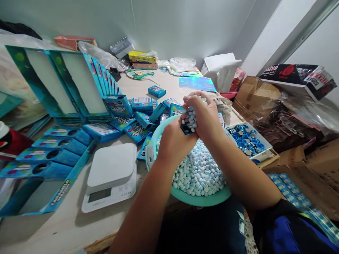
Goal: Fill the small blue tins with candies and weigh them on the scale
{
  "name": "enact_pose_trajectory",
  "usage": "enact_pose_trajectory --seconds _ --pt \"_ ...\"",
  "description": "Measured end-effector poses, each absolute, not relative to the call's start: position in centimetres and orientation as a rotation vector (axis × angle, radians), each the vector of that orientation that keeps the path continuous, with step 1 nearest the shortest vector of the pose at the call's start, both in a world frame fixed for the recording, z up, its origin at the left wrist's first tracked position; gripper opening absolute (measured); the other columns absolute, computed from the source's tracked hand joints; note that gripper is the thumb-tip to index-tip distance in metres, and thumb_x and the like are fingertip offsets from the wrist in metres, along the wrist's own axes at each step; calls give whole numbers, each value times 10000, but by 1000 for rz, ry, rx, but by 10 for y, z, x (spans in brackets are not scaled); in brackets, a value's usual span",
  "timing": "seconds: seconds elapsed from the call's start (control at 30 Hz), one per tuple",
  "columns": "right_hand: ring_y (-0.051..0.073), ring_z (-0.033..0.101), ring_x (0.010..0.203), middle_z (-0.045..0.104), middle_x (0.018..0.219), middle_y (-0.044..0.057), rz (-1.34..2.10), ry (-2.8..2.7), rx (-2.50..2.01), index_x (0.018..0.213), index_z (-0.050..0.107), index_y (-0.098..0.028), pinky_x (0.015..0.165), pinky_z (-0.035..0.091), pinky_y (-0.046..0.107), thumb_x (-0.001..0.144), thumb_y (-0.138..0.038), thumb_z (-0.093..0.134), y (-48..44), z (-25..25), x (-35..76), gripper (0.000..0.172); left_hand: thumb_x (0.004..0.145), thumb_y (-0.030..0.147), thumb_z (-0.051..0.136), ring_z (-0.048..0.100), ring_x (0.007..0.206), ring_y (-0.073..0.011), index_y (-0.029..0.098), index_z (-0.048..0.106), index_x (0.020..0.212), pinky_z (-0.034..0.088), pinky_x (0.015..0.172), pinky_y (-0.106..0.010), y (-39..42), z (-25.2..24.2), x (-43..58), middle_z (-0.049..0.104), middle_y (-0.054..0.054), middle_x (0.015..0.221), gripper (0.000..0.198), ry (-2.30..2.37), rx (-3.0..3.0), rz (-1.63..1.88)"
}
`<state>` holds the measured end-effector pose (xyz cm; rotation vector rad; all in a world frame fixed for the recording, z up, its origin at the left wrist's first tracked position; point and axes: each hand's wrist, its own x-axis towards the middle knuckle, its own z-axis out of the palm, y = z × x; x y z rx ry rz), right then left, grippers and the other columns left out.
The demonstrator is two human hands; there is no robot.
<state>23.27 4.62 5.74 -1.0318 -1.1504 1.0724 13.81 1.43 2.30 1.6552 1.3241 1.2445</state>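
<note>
A teal basin [202,201] full of small pale blue and white candies [201,169] is in front of me. Above it, my left hand [176,139] is closed around a small dark container, mostly hidden by my fingers. My right hand [202,114] is cupped over the container's mouth, its fingers curled round a heap of candies [191,118]. The two hands touch. Just behind the basin and to its left lie several blue candy boxes [136,132].
A white digital scale [111,169] sits left of the basin. Blue display cartons [60,183] stand at the left. On the right, a white tray [265,150] holds blue caps [245,141], with cardboard boxes [254,95] beyond. A shiny blue sheet [197,84] lies at the back.
</note>
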Motion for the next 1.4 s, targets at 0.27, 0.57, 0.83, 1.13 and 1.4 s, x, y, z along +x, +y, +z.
enact_pose_trajectory --seconds 0.27,0.57,0.83,1.13,1.4 --pt "98 570 618 542 740 -19 1098 -1095 -1010 816 431 -226 545 464 249 715 -423 683 53 54 232 335 782 237 706 636 745 -217 203 692 951 408 610 -305 13 22 136 720 -46 824 174 1349 1734 1209" --pt "99 548 630 510 705 -25 1070 -1118 -975 775 403 -228 560 462 254 720 -403 663 58 49 231 319 787 237 684 642 777 -229 197 658 916 380 617 -314 16 24 136 724 -69 868 137 1454 1822 1132" --pt "76 465 579 499 722 -27 1174 -1095 -899 764 456 -216 556 448 263 707 -357 667 58 48 236 261 798 234 717 636 764 -205 189 648 967 406 637 -302 15 21 133 725 -54 877 189 1360 1839 1145" --pt "81 468 599 500 720 -22 1140 -1152 -868 758 443 -215 576 453 259 746 -384 647 53 48 237 265 788 253 719 628 773 -201 213 653 964 425 638 -296 14 22 135 712 -20 860 193 1347 1750 1139" --pt "83 488 572 481 643 -48 1147 -1125 -792 722 496 -210 577 475 264 756 -331 661 53 48 236 207 768 267 726 619 791 -199 240 632 945 432 644 -294 14 24 134 711 0 865 201 1363 1685 1117"
